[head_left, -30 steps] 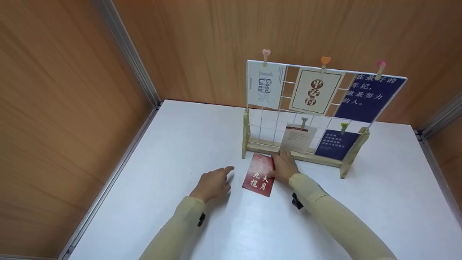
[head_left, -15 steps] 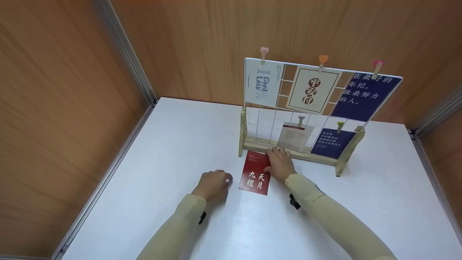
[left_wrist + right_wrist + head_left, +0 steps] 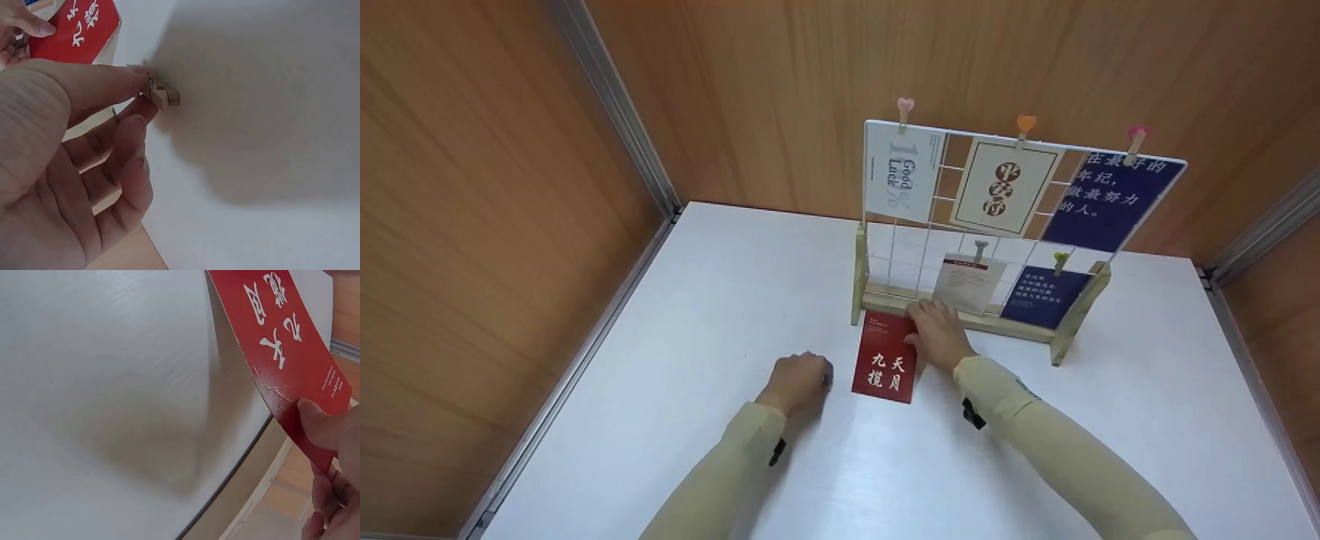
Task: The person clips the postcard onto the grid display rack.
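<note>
My right hand (image 3: pixel 939 336) pinches a red card (image 3: pixel 881 352) with white characters by its right edge, thumb on the printed face. In the right wrist view the card (image 3: pixel 292 354) is tilted, raised off the table along one side. To its left, my left hand (image 3: pixel 795 381) is just above the table. In the left wrist view its thumb and forefinger pinch a small wooden clothespin (image 3: pixel 160 95); the other fingers are loosely curled. Directly behind the card stands a white wire grid rack (image 3: pixel 934 202) on a wooden base, its lower left part without a card.
Heart-topped clothespins hold several cards on the grid: a Good Luck card (image 3: pixel 901 172), a cream card (image 3: pixel 1006 187), a large blue card (image 3: pixel 1110 202), a small white card (image 3: pixel 967 285) and a small blue card (image 3: pixel 1044 296). Wood-grain panels (image 3: pixel 765 105) enclose the white table (image 3: pixel 697 300).
My left hand has drawn its extended forefinger in and shifted slightly left, now pinching the clothespin. The red card, still in my right hand, has changed its tilt slightly and lost its glare.
</note>
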A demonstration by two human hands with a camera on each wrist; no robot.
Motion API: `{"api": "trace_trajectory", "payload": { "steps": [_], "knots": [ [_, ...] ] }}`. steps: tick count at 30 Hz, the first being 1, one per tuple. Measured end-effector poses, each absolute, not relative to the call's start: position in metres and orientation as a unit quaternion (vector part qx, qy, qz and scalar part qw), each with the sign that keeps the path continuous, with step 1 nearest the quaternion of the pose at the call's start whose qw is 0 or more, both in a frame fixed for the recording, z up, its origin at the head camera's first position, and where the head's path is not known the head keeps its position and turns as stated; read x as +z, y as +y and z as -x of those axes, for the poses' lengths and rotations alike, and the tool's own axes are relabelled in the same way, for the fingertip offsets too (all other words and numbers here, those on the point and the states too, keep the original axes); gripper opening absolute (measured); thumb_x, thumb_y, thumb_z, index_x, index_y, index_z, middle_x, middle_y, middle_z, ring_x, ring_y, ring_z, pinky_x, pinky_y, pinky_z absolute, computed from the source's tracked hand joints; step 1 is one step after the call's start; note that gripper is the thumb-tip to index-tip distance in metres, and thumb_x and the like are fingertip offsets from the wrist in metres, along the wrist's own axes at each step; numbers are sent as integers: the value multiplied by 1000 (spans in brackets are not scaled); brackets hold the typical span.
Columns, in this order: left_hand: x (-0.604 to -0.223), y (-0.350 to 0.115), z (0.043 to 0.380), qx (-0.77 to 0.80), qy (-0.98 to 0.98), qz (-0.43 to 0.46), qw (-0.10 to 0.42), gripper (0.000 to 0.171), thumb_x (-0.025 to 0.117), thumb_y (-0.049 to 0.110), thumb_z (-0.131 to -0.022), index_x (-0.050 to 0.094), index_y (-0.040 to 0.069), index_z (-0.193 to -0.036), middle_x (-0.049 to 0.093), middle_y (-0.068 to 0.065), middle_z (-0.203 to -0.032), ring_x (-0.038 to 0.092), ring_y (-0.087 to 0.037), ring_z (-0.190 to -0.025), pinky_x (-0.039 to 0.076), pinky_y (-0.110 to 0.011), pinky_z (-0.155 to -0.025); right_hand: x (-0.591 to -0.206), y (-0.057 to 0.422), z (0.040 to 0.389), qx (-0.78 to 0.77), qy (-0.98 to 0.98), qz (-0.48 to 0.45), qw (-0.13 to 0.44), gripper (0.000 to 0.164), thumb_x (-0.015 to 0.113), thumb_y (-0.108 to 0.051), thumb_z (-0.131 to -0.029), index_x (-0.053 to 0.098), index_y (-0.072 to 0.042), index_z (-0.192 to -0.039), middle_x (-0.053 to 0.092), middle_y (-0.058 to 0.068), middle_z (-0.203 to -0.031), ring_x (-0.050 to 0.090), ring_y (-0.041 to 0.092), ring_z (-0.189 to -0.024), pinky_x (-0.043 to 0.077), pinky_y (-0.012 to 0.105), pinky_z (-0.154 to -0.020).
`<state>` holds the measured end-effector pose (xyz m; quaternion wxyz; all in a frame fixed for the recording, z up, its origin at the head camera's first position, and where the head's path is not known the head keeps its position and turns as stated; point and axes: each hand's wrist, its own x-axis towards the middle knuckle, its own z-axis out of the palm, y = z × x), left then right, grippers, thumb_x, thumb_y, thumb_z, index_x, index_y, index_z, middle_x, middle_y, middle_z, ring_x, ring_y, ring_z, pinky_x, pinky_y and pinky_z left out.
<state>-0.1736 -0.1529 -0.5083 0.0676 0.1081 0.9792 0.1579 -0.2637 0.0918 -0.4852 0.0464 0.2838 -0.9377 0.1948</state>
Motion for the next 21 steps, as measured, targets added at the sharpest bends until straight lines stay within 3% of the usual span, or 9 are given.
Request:
{"api": "trace_trajectory", "payload": {
  "steps": [12, 21],
  "knots": [
    [-509, -153, 173, 138, 983, -108, 45, 8, 70, 10, -91, 77, 10, -96, 72, -1, -82, 67, -17, -74, 56, -34, -73, -472, 94, 264, 219, -922, -317, 40, 18, 77, -6, -85, 66, -6, -100, 67, 7, -96, 57, 27, -94, 46, 46, -86],
    [-509, -152, 171, 142, 983, -105, 40, 11, 70, 10, -92, 76, 10, -101, 73, -2, -87, 70, -20, -82, 56, -35, -76, -457, 96, 260, 264, -910, -319, 2, 15, 75, -4, -87, 66, -8, -99, 65, 3, -94, 58, 22, -92, 48, 43, -85]
  ]
}}
